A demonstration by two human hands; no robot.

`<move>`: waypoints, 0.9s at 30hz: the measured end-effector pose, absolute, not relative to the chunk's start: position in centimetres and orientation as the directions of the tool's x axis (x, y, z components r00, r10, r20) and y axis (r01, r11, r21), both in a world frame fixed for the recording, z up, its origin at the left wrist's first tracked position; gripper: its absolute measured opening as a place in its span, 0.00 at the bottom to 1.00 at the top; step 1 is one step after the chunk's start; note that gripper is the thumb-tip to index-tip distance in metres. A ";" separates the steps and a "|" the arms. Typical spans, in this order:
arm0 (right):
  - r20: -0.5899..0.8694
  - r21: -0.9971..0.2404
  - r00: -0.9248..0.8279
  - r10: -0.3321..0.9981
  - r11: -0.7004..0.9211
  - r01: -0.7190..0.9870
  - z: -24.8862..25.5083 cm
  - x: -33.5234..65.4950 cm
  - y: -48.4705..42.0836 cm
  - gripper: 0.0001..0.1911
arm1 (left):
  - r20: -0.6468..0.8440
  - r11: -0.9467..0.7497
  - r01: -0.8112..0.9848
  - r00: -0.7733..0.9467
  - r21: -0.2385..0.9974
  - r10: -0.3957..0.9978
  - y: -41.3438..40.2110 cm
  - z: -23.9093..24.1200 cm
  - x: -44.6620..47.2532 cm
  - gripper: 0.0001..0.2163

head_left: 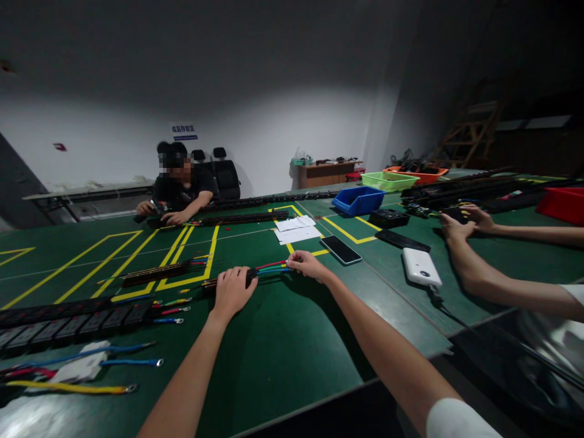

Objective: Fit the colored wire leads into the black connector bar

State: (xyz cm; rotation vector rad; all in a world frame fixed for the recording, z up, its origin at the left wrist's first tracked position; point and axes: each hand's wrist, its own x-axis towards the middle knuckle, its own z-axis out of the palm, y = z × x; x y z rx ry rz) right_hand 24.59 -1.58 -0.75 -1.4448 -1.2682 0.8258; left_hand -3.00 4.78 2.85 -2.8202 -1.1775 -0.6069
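My left hand (234, 291) lies over a dark strip with brass-coloured bars (210, 284), fingers curled around its right end. Red, green and blue wires (272, 267) run from that end toward the right. My right hand (308, 266) pinches the wires' far tips between thumb and fingers; which of them it grips is hard to make out. A similar strip with wires (157, 272) rests on the green table (283, 340) beyond my left hand. Left of me are black socket strips (91, 325) and blue (132, 363) and yellow cables (68, 387) with ring terminals.
White papers (297, 230), a phone (340, 250) and a white device (420, 267) with a cord lie ahead and right. Blue (358, 201), green (390, 180) and orange bins (417, 174) stand farther back. One co-worker (182, 182) sits opposite; another's hands (463, 222) hold a dark part at right.
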 end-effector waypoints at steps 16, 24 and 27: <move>0.026 -0.931 0.249 0.968 -0.067 0.359 -0.1 24.2 -1.6 0.12 | 0.379 -0.712 0.697 0.637 0.088 0.671 4.9 2.7 -3.0 0.21; 0.035 -0.924 0.240 0.970 -0.061 0.378 -0.2 24.1 -1.4 0.14 | 0.356 -0.710 0.695 0.638 0.114 0.682 4.8 2.9 -3.0 0.22; 0.083 -0.937 0.241 0.967 -0.006 0.350 -0.1 24.2 -1.6 0.09 | 0.358 -0.712 0.693 0.640 0.114 0.680 4.8 3.0 -3.0 0.22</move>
